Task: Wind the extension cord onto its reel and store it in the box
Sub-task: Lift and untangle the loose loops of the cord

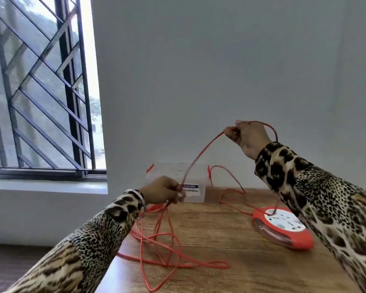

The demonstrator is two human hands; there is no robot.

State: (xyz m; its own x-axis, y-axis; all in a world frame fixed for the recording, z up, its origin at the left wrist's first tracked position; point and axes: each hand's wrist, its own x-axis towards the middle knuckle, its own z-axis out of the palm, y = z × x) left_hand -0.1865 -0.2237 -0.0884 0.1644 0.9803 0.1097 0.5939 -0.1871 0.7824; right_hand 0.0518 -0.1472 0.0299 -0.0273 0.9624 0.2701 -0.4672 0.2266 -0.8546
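both hands grip the cord (201, 154): left hand (163, 190) low, right hand (248, 137) high. loose loops on tabletop (230, 229); reel (283, 227) right, box (193, 191) behind. untangle slack first, feed evenly.

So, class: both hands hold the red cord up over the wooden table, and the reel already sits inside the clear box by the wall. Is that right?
Not quite. The head view shows the reel lying on the wooden table, outside the clear box by the wall. The rest holds: the left hand and right hand both hold the red cord up.
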